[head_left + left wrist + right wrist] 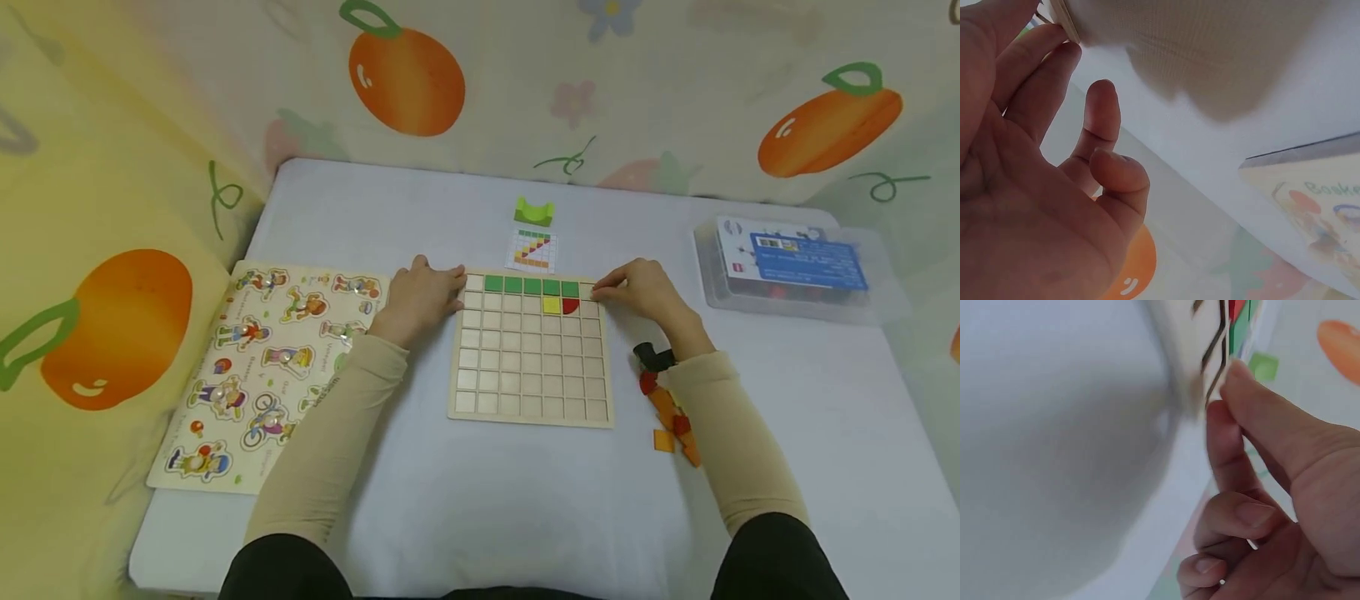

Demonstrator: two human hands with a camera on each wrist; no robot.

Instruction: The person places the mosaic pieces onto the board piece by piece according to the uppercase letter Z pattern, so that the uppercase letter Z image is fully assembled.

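Observation:
A wooden grid board (pixel 510 362) lies on the white table. A row of several green square tiles (pixel 532 287) fills part of its top row, with a yellow square tile (pixel 551 306) and a red quarter-round tile (pixel 571 306) below. My left hand (pixel 423 300) pinches the board's upper left edge; in the left wrist view two fingertips (pixel 1074 50) touch its side and the other fingers stay apart. At the upper right corner my right hand (pixel 641 292) holds the edge between thumb and forefinger, its other fingers curled. A pattern card (pixel 532 252) sits just beyond the board.
Behind the card stands a light green holder (pixel 534 212). Loose orange, red and black pieces (pixel 663 440) lie by my right forearm. A clear plastic box (pixel 787 267) is at the back right. To the left lies a picture puzzle board (pixel 247 367), partly under my left arm.

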